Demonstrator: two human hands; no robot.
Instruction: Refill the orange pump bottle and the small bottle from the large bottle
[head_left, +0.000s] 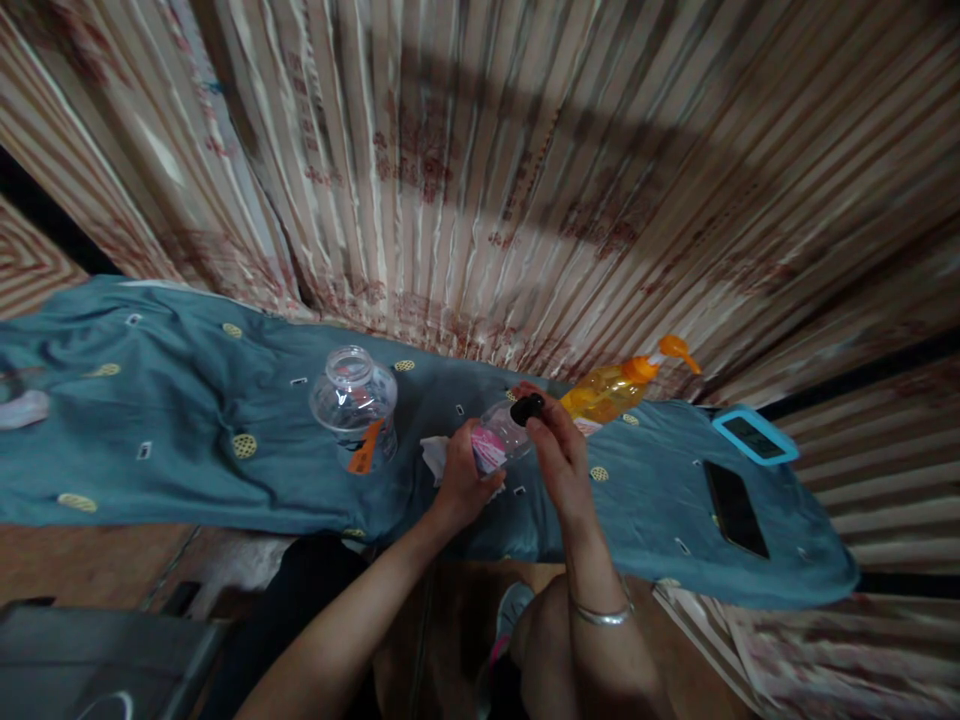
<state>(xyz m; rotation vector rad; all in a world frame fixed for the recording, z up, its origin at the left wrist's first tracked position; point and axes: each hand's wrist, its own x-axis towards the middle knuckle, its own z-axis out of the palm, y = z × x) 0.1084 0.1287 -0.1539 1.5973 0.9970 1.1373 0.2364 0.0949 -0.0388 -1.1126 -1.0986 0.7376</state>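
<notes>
My left hand (465, 468) is wrapped round a clear plastic bottle (510, 432) with a pink label, which tilts up to the right. At the bottle's neck, the fingers of my right hand (562, 450) are closed on a black cap (526, 408). Whether the cap is screwed down or loose I cannot tell. A crumpled white tissue or cloth (433, 455) shows beside and beneath my left hand. Just beyond my right hand is a pump bottle (604, 393) of yellow liquid with an orange top. A wide clear plastic container (356, 410) with an orange label stands to the left.
A teal patterned cloth (247, 400) covers the long narrow surface. At its right end lie a black phone (735, 508) and a blue-framed device (754, 436). A pale object (24, 410) lies at the far left. Striped curtains (465, 200) hang close behind.
</notes>
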